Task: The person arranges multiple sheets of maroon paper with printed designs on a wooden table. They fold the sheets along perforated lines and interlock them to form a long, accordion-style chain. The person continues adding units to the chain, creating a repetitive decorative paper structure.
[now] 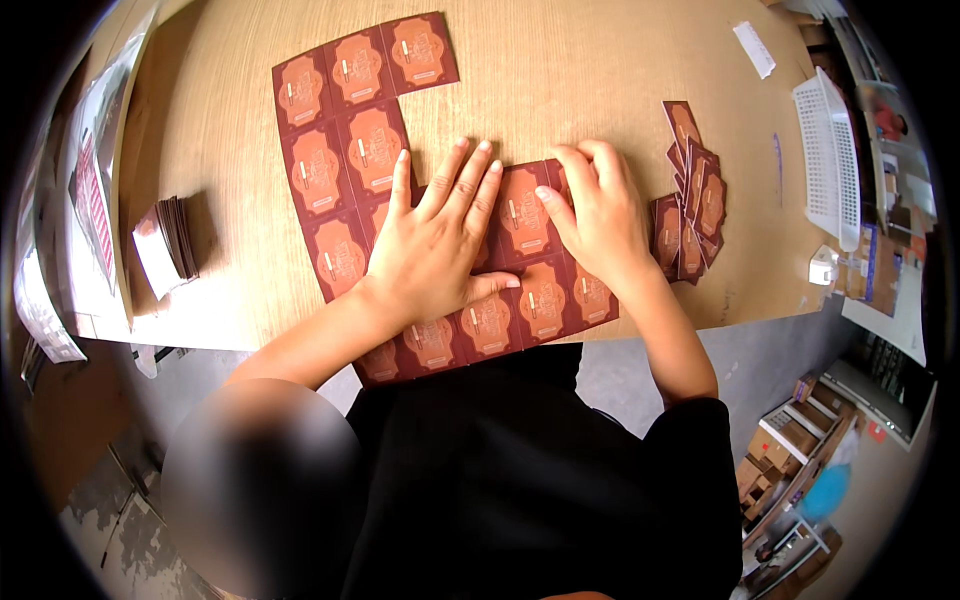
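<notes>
Now | card sheet (543,297) | left hand (432,232): flat on it | right hand (605,215): curled

"How many hands do you count?"
"Two: one left hand (430,238), one right hand (606,222)."
"And printed panels (357,68) on the maroon sheet (345,195)?"
"Three in the top row, two in the next, five at least partly showing in the lowest. The hands hide some, so I can't total them."
"Loose cards?"
"One heap (708,208), overlapping too much to count."
"Stacks?"
"One card stack (178,240), layers too thin to number."
"Baskets?"
"One white basket (832,170) nearby."
"Paper slips?"
"One white slip (754,50)."
</notes>
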A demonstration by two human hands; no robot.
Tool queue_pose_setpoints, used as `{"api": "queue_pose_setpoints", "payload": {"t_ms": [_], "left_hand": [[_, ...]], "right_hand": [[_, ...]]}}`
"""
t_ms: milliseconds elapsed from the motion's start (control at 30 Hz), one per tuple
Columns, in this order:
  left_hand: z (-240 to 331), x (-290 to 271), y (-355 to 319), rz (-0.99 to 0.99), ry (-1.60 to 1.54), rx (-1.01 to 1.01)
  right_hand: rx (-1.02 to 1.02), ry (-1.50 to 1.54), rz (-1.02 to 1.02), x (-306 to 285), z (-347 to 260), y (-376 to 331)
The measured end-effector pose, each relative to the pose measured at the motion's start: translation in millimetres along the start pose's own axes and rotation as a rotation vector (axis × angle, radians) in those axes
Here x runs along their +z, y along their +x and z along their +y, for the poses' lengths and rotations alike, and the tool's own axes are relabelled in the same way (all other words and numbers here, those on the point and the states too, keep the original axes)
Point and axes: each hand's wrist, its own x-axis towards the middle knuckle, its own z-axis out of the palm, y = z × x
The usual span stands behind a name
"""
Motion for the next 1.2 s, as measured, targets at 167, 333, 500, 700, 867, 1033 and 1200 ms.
{"api": "queue_pose_setpoints", "payload": {"t_ms": [167, 333, 500, 700, 867, 1033, 1200], "left_hand": [[0.4, 0.3, -0.4, 0.001, -0.021, -0.007], [0.8, 0.7, -1.6, 0.005, -0.037, -0.005], [-0.2, 1.2, -0.5, 0.020, -0.035, -0.001], [0.4, 1.6, 19.1, 0.333, -0.351, 0.047], [-1.3, 2.0, 48.7, 0.145, -0.448, -0.055], [-12.5, 5.9, 54.6, 0.380, -0.462, -0.078], [-9.9, 13.4, 49.9, 0.401, -0.336, -0.043]], "right_hand": [[-0.051, -0.252, 0.063, -4.0, 7.8, 13.2], [0.014, -0.210, -0.023, -3.4, 11.5, 20.1], [0.058, -0.115, -0.104, -9.2, 11.4, 23.5], [0.033, 0.118, -0.090, -27.0, -0.4, 24.4], [0.012, 0.233, -0.030, -37.5, -3.1, 32.7], [0.404, 0.629, 0.021, -49.2, -0.8, 25.5], [0.361, 0.440, 0.361, -49.8, 23.2, 13.1]]}}
